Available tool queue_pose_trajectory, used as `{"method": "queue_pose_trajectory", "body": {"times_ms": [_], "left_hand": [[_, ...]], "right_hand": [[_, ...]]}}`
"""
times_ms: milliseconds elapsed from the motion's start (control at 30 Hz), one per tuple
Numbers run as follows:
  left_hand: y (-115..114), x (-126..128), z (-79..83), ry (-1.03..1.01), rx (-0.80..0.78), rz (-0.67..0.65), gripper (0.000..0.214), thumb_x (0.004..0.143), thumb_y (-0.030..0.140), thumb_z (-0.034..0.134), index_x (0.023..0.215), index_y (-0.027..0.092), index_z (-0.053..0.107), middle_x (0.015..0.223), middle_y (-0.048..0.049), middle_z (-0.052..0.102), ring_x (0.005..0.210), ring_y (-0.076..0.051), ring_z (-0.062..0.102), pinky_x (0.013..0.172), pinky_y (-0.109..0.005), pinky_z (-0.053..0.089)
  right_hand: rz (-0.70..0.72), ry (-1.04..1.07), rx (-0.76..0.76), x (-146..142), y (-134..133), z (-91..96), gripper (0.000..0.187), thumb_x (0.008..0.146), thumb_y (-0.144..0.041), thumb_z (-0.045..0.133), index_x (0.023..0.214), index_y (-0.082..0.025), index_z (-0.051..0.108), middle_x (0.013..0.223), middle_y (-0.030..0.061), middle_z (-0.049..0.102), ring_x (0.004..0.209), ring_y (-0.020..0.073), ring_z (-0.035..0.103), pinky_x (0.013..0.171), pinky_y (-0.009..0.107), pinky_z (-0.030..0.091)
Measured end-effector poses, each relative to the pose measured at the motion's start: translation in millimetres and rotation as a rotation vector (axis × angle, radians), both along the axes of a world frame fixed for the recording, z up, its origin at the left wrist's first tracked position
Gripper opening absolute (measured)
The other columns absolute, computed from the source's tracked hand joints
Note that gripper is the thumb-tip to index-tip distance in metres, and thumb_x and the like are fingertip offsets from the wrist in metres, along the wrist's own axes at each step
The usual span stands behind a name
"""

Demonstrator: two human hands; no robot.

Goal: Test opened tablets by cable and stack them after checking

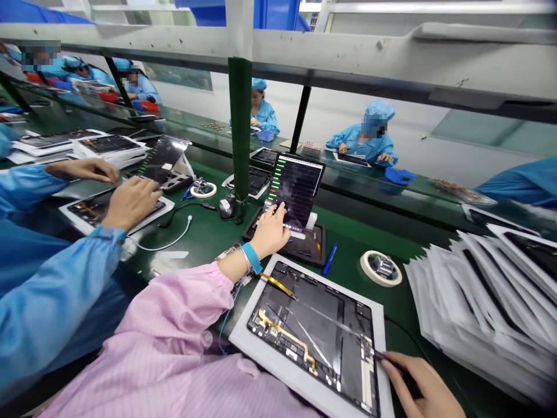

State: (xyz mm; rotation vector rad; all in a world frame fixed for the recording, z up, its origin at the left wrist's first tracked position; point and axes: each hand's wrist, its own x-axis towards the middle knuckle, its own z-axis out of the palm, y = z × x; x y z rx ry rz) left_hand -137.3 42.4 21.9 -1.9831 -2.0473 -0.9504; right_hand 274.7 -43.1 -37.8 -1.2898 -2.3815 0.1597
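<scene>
My left hand (pixel 270 232) reaches forward, its fingers spread and touching the lower left of a lit tablet screen (pixel 298 186) that shows rows of green marks and one red. The screen leans upright in a black stand (pixel 300 247). A blue wrist strap (pixel 251 258) is around my left wrist. In front of me an opened tablet (pixel 322 313) lies on a white sheet (pixel 243 331), its black inside and orange flex cables (pixel 287 339) showing. At its right edge my right hand (pixel 420 380) pinches a thin black cable plug (pixel 379 355); whether it is seated is hidden.
White sheets with tablets are stacked (pixel 474 296) at right. A tape roll (pixel 380 269) and blue pen (pixel 330 258) lie on the green bench. At left, a co-worker's hands (pixel 130 203) are over another opened tablet (pixel 93 206). A green post (pixel 241 128) stands ahead.
</scene>
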Motion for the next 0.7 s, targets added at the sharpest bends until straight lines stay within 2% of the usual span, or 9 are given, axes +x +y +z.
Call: {"method": "queue_pose_trajectory", "body": {"times_ms": [133,333,500,567,633,700], "left_hand": [[2,8,0.9,0.040,-0.019,-0.032,0.056,0.081,0.022,0.044,0.135,0.008,0.037,0.136,-0.0150,0.048,0.132,-0.029,0.030,0.103,-0.044,0.031],[23,7,7.0,0.055,0.043,-0.014,0.056,0.081,0.024,0.045,0.134,0.008,0.036,0.140,-0.0160,0.043,0.136,-0.029,0.024,0.105,-0.043,0.028],[37,6,16.0,0.083,0.060,-0.008,0.052,0.081,0.022,0.043,0.130,0.008,0.041,0.140,-0.0161,0.043,0.133,-0.029,0.029,0.103,-0.043,0.029],[31,13,21.3,0.079,0.045,0.006,0.050,0.080,0.021,0.045,0.128,0.008,0.042,0.140,-0.0168,0.042,0.132,-0.029,0.029,0.103,-0.044,0.030],[17,30,26.7,0.047,0.031,0.012,0.048,0.079,0.020,0.046,0.125,0.008,0.044,0.134,-0.0178,0.048,0.128,-0.029,0.034,0.100,-0.043,0.033],[-4,55,30.2,-0.003,-0.016,-0.086,0.040,0.080,0.018,0.045,0.119,0.011,0.050,0.116,-0.0147,0.059,0.113,-0.026,0.048,0.092,-0.038,0.040]], "right_hand": [[-0.013,0.011,-0.010,-1,-1,1.1,0.033,0.088,-0.052,0.049,0.096,-0.024,0.063,0.096,0.0046,0.066,0.088,0.0211,0.063,0.077,0.032,0.053],[-0.009,0.031,-0.056,-5,-2,3.6,0.031,0.089,-0.049,0.050,0.098,-0.023,0.063,0.096,0.0058,0.066,0.089,0.0214,0.063,0.073,0.031,0.054],[-0.011,0.024,-0.043,-6,-5,7.0,0.029,0.089,-0.047,0.050,0.096,-0.022,0.063,0.094,0.0066,0.066,0.088,0.0225,0.063,0.078,0.035,0.053],[-0.006,0.029,-0.031,-7,-6,8.5,0.029,0.090,-0.047,0.049,0.095,-0.022,0.063,0.093,0.0069,0.066,0.087,0.0224,0.063,0.077,0.034,0.053],[0.015,0.035,-0.023,-9,-6,10.6,0.028,0.090,-0.045,0.049,0.096,-0.022,0.063,0.092,0.0065,0.065,0.085,0.0215,0.063,0.074,0.033,0.054],[0.053,0.026,-0.006,-13,-6,14.4,0.026,0.090,-0.044,0.050,0.100,-0.023,0.063,0.088,0.0053,0.065,0.080,0.0201,0.062,0.071,0.031,0.053]]}}
